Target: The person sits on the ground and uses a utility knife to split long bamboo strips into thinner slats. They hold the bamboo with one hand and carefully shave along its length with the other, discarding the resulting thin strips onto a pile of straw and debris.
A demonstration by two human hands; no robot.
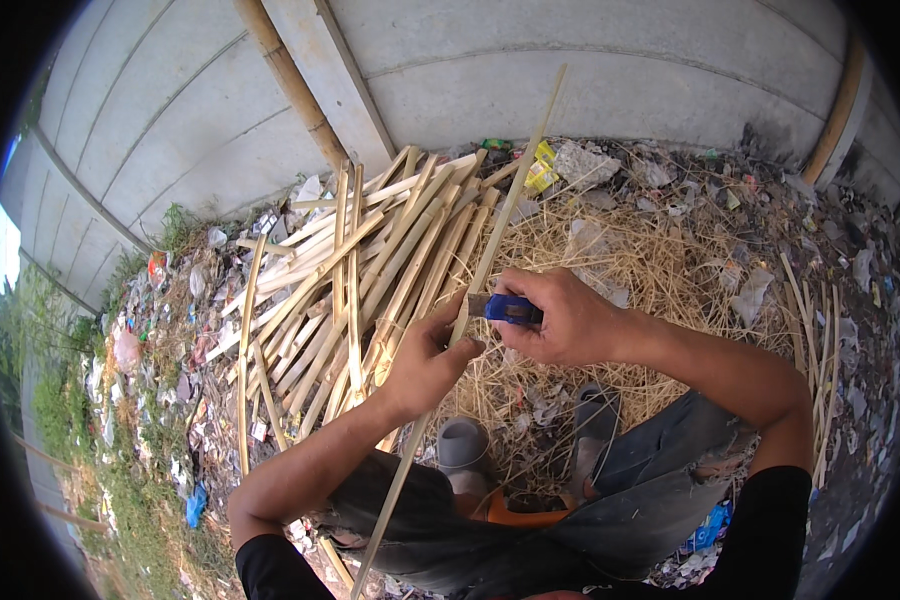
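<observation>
A long thin bamboo strip [510, 205] runs slantwise from beside my left thigh up toward the wall. My left hand [428, 358] is closed round its middle, thumb on the near side. In my right hand [565, 318] is a blue-handled utility knife [513, 309], gripped in the fist. Its short blade lies against the strip just above my left fingers. Left of the strip, a heap of split bamboo strips [370, 260] covers the ground. Fine shavings [630, 340] lie thick beyond and under my right hand.
A grey panel wall [590, 100] with bamboo poles [295, 85] stands ahead. Litter and broken concrete [585, 165] lie along its foot. More thin strips [815, 350] rest at the right. My feet in grey shoes [463, 445] are close below my hands. Weeds [70, 400] grow at the left.
</observation>
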